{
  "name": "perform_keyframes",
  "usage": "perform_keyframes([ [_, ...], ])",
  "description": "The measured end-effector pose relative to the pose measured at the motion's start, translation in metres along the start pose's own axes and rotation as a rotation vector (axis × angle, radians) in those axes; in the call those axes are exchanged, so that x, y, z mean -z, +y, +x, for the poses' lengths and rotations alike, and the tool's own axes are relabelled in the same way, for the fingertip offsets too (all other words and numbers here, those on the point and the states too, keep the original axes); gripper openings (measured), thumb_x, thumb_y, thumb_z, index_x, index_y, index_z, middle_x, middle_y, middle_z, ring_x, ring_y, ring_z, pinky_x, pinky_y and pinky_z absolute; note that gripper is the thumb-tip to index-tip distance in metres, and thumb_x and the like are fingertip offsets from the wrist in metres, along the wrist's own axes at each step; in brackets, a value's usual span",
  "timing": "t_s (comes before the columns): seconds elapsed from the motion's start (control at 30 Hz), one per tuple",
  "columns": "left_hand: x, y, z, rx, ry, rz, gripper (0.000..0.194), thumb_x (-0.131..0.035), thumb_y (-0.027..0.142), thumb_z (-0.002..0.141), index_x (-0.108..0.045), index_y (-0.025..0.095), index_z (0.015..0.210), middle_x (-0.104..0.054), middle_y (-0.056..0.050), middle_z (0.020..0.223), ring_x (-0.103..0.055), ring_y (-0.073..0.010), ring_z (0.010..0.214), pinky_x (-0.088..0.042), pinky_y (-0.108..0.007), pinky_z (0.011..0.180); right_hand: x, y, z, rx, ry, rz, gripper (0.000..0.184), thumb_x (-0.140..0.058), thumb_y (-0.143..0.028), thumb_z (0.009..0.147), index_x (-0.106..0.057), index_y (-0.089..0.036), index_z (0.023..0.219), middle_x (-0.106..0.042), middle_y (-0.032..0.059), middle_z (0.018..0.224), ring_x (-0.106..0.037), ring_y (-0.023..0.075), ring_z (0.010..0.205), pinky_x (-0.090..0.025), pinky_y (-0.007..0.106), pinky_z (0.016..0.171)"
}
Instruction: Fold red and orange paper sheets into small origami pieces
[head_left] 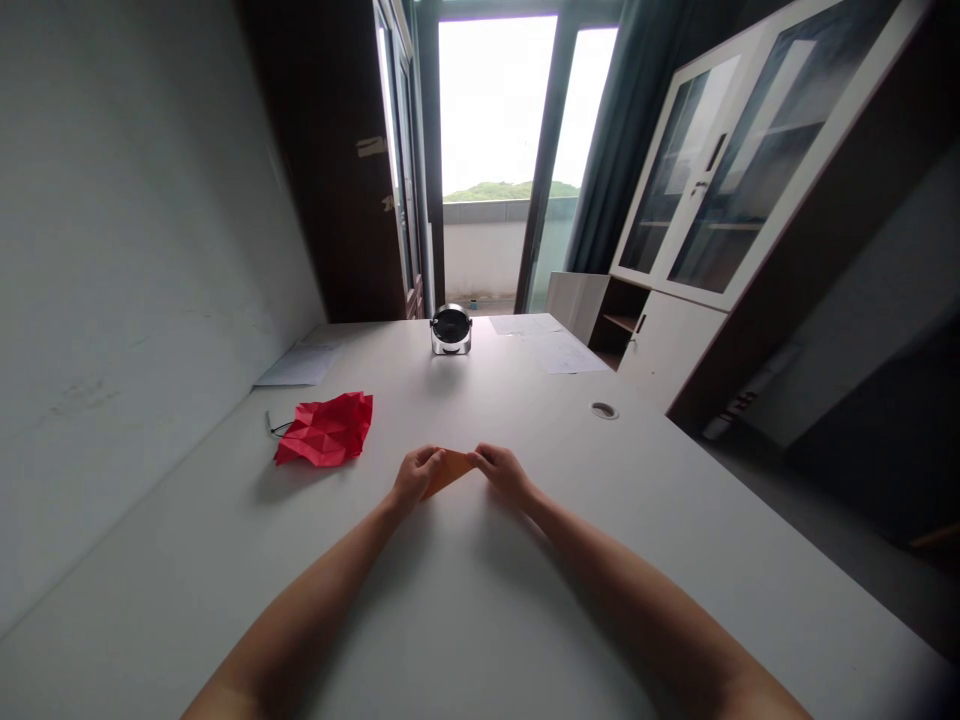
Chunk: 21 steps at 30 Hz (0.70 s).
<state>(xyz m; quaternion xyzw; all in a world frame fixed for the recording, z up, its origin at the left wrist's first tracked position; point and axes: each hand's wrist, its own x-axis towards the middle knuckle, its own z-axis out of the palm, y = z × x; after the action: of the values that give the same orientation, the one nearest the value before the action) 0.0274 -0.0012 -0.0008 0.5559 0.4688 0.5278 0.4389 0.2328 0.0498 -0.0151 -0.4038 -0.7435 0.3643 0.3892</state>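
Between my hands is a folded piece of orange paper (448, 474), roughly triangular, held just over the white table. My left hand (418, 474) grips its left side, thumb on top and fingers behind. At the paper's right corner, my right hand (501, 468) pinches the tip between thumb and fingers. The fingers under the paper are partly hidden. To the left of my hands lies a creased sheet of red paper (328, 430), with a thin dark cord (280, 428) at its left edge.
On the white table (480, 620), a round device on a metal stand (451, 328) stands at the far side. White sheets (300, 364) lie by the left wall and more papers (566, 352) at the far right. A cable hole (604, 410) is near the right edge.
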Motion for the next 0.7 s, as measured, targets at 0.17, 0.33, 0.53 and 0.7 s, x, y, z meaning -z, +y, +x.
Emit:
perform_keyframes([
  [0.17,0.002,-0.002,0.001,0.037,-0.024,-0.017,0.042,-0.068,0.054,0.082,-0.064,0.013,0.073,-0.056,-0.001,0.063,-0.049,-0.0129,0.061,-0.036,-0.025,0.058,0.001,0.005,0.002,-0.01,0.061,0.042,0.045,-0.054,-0.057,0.088,-0.049,-0.019,0.064,-0.035,-0.0051,0.058,-0.032,0.0107,0.057,-0.025,0.024,0.054],
  [0.33,0.004,-0.009,0.003,0.02,-0.005,-0.038,0.039,-0.068,0.053,0.081,-0.063,0.014,0.077,-0.055,0.001,0.066,-0.049,-0.0122,0.063,-0.036,-0.024,0.06,-0.001,0.004,0.0,-0.011,0.033,0.091,0.048,-0.053,-0.06,0.089,-0.044,-0.02,0.063,-0.036,-0.0057,0.054,-0.033,0.0106,0.054,-0.024,0.025,0.052],
  [0.53,0.003,-0.013,0.003,0.042,0.007,-0.064,0.042,-0.066,0.056,0.082,-0.062,0.015,0.072,-0.052,0.002,0.063,-0.045,-0.0109,0.059,-0.033,-0.022,0.057,0.001,0.001,-0.002,-0.044,0.03,0.168,0.049,-0.049,-0.059,0.092,-0.043,-0.021,0.061,-0.041,-0.0057,0.049,-0.035,0.0104,0.048,-0.027,0.025,0.05],
  [0.7,0.004,-0.013,0.004,0.036,0.014,-0.142,0.042,-0.066,0.056,0.083,-0.064,0.014,0.077,-0.057,0.001,0.067,-0.05,-0.0122,0.063,-0.038,-0.023,0.061,0.002,-0.009,-0.004,-0.003,-0.048,0.25,0.048,-0.055,-0.06,0.09,-0.051,-0.02,0.065,-0.05,-0.0036,0.054,-0.041,0.0108,0.053,-0.032,0.025,0.054],
])
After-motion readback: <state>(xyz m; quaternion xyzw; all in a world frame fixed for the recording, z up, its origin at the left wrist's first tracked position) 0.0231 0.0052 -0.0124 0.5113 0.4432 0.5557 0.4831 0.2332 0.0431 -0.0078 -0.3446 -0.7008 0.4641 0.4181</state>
